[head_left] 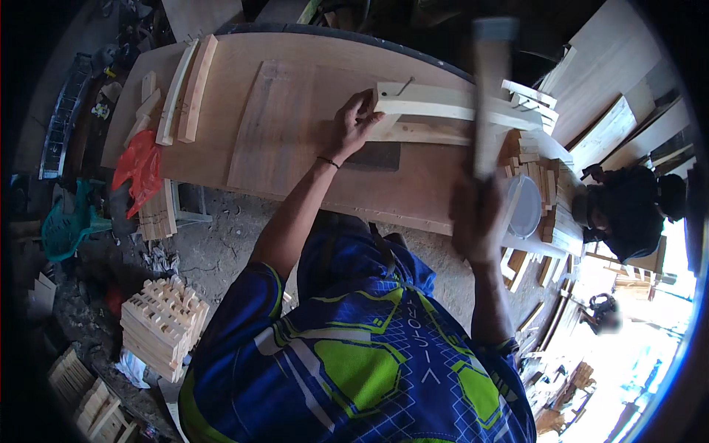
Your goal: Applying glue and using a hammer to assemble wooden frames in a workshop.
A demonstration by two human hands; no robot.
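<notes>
My left hand grips the near left end of a pale wooden frame, fingers wrapped around its short end piece. A nail stands tilted in the top of that end, beside a dark hole or knot. My right hand, smeared by motion, is closed around the handle of a hammer. The hammer is upright in the picture, its grey head beyond the frame, its handle crossing in front of the frame's right part. A dark flat piece lies on the workbench under the frame.
Two wooden strips with nails and a red plastic bag lie at the bench's left. A white bucket and stacked wood blocks stand right. Another person is at far right. Stacked notched wood stands on the floor.
</notes>
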